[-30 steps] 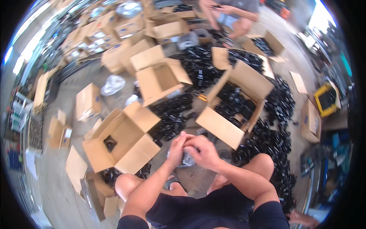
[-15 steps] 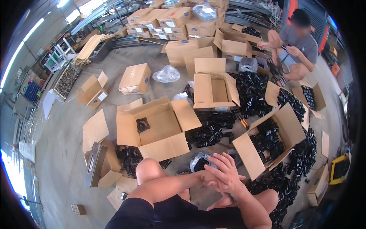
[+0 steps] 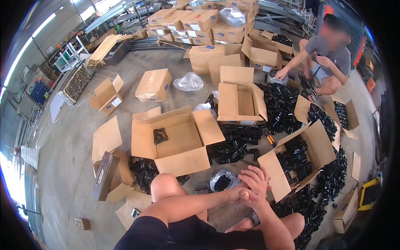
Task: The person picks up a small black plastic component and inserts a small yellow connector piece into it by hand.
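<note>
My left hand point(image 3: 239, 194) reaches across from the left and is closed round my right hand point(image 3: 256, 183) near its palm. The left fingers are partly hidden behind the right hand. The right hand's fingers are stretched out and lightly bent, and it holds no object. Just beyond the hands, on the floor, lies a clear plastic bag point(image 3: 224, 180) with black parts inside. To the right stands an open carton point(image 3: 274, 175) partly filled with black plastic parts. A larger open carton point(image 3: 183, 163) farther left holds one dark, frame-like piece point(image 3: 160, 136).
Heaps of black parts point(image 3: 321, 183) spread along the right. An orange-handled tool point(image 3: 270, 138) lies among them. Another person point(image 3: 333, 54) crouches at the far right, one hand at a plastic bag. Stacked cartons point(image 3: 200, 21) stand at the back; a phone point(image 3: 135, 213) lies near my left knee.
My clasped hands have shifted slightly, the right fingers now bunched closer around the left hand. The other person has stretched one arm down to a plastic bag. The view has turned slightly.
</note>
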Motion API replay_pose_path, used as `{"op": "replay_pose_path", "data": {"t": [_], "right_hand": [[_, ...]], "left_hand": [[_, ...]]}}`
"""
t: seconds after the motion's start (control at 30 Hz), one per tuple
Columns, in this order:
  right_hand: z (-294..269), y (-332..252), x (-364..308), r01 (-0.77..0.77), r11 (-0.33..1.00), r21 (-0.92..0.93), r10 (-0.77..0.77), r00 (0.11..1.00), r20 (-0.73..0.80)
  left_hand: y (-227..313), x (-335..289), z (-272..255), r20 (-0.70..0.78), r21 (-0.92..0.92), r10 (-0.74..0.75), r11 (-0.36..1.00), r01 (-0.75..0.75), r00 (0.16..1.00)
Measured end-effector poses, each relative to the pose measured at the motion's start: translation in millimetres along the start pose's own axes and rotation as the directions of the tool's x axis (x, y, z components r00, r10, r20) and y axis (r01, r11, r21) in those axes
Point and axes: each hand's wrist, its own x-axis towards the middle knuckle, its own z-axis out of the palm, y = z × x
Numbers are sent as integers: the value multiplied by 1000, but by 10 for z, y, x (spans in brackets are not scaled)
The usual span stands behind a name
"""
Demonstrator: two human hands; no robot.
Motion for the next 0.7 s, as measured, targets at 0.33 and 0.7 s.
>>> {"op": "replay_pose_path", "data": {"t": [0.33,0.7], "right_hand": [[248,31,-113,-364,836,410,327,931,159],[309,-260,-252,-274,873,403,253,962,106]], "left_hand": [[86,226,-299,-525,18,148,986,-163,838],[-44,122,-248,-559,-154,-68,988,-24,826]]}}
